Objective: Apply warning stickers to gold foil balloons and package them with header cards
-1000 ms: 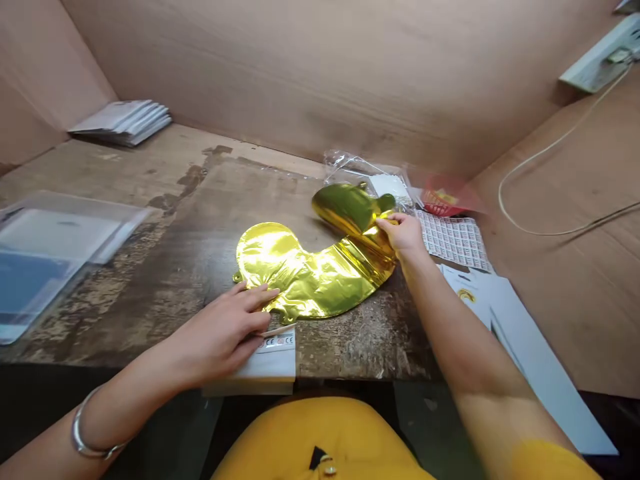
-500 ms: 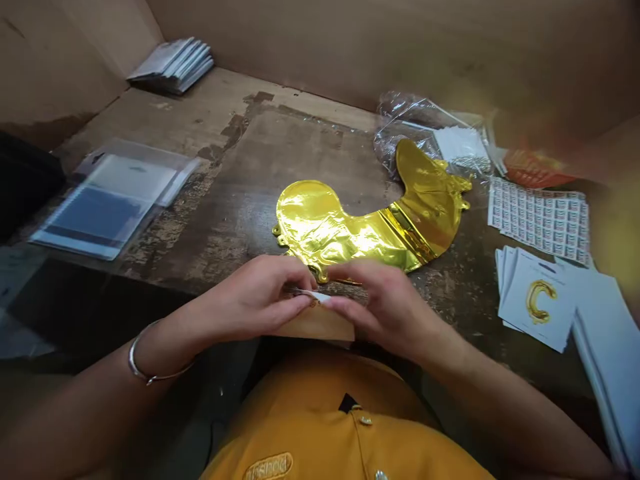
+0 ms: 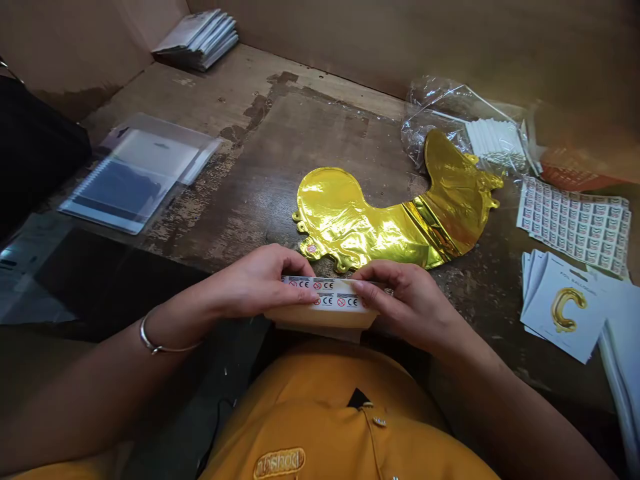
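Observation:
Between my hands is a sheet of stickers [image 3: 336, 301] printed with CE marks and red warning symbols, held at the table's front edge. My left hand [image 3: 270, 280] pinches its left end between thumb and fingers. At the right end, my right hand [image 3: 400, 293] grips it the same way. The sheet's pale backing curves down below the printed strip. Just beyond my fingers lies a flat gold foil balloon [image 3: 350, 220], curved, with a folded crease and small tabs. A small reddish sticker [image 3: 311, 249] shows on the balloon's near-left edge.
At right lie a sheet of small labels [image 3: 575, 223], white cards with a gold C [image 3: 567, 303], and a clear bag of white sticks [image 3: 495, 140]. Clear plastic sleeves [image 3: 135, 173] lie at left. A stack of packets [image 3: 197, 40] stands in the back left corner.
The sticker sheet has turned so its printed strip faces up, stretched between both hands, which have moved slightly apart. The view has shifted, moving the table contents rightward in the picture.

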Motion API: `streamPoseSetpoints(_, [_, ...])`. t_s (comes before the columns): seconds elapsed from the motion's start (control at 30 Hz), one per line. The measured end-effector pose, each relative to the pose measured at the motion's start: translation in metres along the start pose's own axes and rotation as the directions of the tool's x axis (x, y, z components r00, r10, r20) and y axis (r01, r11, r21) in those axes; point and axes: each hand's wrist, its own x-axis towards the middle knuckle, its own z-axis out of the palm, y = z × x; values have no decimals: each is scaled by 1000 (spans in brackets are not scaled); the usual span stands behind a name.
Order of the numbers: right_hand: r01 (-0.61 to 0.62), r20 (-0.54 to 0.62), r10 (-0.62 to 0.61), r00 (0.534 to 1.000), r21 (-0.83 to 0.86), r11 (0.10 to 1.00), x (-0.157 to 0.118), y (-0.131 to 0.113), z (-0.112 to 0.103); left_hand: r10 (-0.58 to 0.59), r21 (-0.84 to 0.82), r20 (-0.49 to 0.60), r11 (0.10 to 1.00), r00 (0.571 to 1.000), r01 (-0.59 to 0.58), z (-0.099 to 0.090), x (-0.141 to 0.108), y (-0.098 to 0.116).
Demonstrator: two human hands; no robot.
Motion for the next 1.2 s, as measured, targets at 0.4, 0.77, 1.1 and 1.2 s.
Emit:
streamPoseSetpoints(0.4, [354,-259,-442,859,-322,878,2,-6,25,55,-130,16,990,998,-52,14,-4,-2])
streamPoseSetpoints(0.77, [447,-206,-655,727,-582,679,-5,7,33,31,-211,10,977,999,-28,19,-1,-6])
streamPoseSetpoints(1.1, [359,-288,-624,727,-615,702,-9,6,36,-7,-204,5,979,1000,8,19,-2,-7])
streamPoseSetpoints(1.2, [341,-287,-603,744,-612,713,-9,4,36,-8,-228,-6,974,1000,7,20,-1,-8])
